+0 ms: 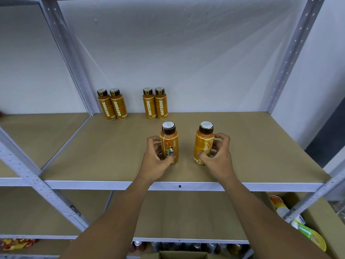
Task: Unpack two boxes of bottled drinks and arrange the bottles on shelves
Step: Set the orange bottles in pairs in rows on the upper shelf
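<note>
Gripping one orange Oatside bottle each, both hands are working mid-shelf: left hand [158, 157] is curling round the left bottle [170, 144], right hand [216, 156] round the right bottle [203, 144], both upright on the brown shelf board [112, 150]. Two pairs are standing at the far edge w/ labels facing out: left pair [112, 104], center pair [155, 103]. A cardboard box [323, 219] w/ packets is sitting lower right.

A single wide-angle view is given, taken from the person's head and directed forward and down. The shelf [93, 146] is looked upon from above at close range, within arm's reach. The left hand [158, 157] gripping the left bottle [170, 141] and the right hand [218, 156] gripping the right bottle [202, 144] are framed centrally; a lower shelf [186, 212] is caught beneath.
</note>
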`<state>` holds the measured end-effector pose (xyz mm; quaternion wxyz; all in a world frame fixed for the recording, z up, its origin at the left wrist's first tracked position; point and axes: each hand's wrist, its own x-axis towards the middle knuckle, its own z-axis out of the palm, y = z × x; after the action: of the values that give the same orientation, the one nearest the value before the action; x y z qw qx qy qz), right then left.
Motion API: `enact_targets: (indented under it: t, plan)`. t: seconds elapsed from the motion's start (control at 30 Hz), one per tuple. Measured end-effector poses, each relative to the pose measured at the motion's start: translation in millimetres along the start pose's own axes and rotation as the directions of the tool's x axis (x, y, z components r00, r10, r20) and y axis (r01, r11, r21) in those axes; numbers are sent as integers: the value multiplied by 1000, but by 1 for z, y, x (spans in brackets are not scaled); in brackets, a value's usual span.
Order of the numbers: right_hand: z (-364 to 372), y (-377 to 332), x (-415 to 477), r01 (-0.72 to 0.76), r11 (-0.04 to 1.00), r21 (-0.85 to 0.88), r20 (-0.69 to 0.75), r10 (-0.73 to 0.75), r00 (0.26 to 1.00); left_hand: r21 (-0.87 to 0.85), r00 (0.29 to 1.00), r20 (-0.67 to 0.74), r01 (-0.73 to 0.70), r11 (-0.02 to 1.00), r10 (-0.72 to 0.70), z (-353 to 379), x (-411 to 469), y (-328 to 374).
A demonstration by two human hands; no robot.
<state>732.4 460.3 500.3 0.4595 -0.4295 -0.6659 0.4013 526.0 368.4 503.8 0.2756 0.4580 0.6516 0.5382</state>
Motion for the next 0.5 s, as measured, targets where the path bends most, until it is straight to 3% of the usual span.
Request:
enact_targets:
  t: [0.5]
  plan:
    - [2, -11, -3, -8, 999, -45, -10, 8, 1000, 59, 998, -67, -10, 998, 14, 5, -4, 9]
